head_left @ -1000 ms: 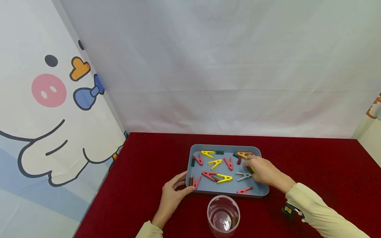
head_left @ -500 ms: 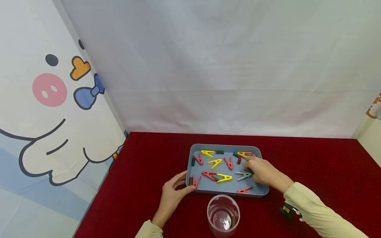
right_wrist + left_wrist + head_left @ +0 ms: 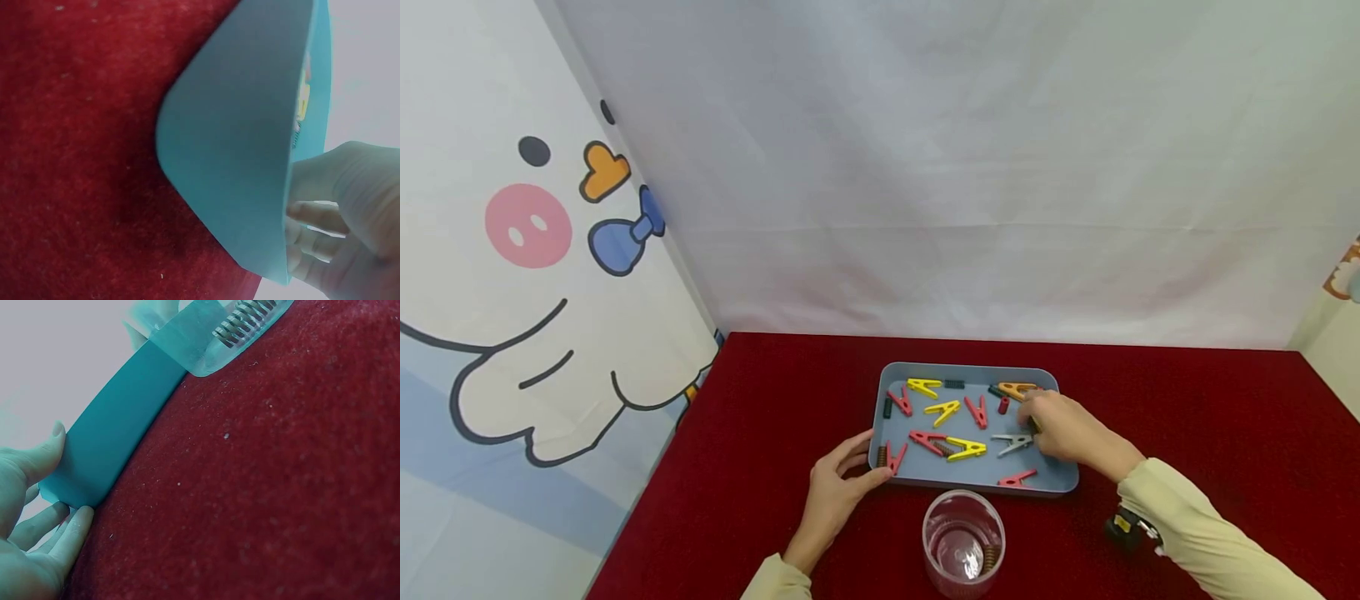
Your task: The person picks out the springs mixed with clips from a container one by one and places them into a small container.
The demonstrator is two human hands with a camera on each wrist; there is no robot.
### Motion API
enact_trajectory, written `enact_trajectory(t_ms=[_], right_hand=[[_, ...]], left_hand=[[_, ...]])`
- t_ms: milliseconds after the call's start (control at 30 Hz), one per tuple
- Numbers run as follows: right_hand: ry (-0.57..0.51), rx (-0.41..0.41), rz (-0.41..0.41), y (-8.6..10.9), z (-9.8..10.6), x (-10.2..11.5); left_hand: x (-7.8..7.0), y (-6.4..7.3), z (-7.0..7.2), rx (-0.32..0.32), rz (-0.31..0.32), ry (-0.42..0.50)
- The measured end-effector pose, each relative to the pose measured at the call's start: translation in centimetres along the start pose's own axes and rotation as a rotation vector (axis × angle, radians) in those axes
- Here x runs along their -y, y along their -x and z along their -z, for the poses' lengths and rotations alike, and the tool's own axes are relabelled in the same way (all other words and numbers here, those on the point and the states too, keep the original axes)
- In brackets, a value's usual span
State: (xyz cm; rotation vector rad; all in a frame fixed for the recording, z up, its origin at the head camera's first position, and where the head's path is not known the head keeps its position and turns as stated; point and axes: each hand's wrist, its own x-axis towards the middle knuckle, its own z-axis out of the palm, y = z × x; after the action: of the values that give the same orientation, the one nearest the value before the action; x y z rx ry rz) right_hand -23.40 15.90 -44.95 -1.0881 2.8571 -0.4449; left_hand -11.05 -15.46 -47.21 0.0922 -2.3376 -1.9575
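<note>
Plainly, the left hand [image 3: 837,493] grips the blue-grey tray [image 3: 1054,479] by a corner; the right hand [image 3: 1065,427] reaches in beside a grey spring clip [image 3: 1012,442], probably picking something out; a careful pinch is called for next. A clear cup [image 3: 940,575] stands nearer. The right fingertips are hidden: what they hold, I cannot tell.

Behind the fuzzy, deep red surface [image 3: 782,400] hangs a plain, faintly creased white sheet [image 3: 955,167], flanked on the left by a panel [image 3: 625,337] printed with large cartoon shapes [image 3: 528,225] in pink, orange and blue and on the right by a pale strip [image 3: 1337,342] with brown print [image 3: 1339,279], all in soft, even light.
</note>
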Motion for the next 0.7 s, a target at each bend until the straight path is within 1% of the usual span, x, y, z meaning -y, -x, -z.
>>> enact_trajectory(t_ms=[267,500,700], right_hand=[[-0.139,-0.051,0.016,0.4,0.5,-0.4],[-0.165,-0.092,0.019,0.7,0.5,-0.6],[-0.180,-0.144,0.010,1.2,0.5,-0.4]], left_hand=[[-0.1,0.0,-0.1,-0.001,-0.001,0.001],[-0.1,0.0,-0.1,-0.006,0.002,-0.002],[-0.1,0.0,-0.1,-0.015,0.002,-0.012]])
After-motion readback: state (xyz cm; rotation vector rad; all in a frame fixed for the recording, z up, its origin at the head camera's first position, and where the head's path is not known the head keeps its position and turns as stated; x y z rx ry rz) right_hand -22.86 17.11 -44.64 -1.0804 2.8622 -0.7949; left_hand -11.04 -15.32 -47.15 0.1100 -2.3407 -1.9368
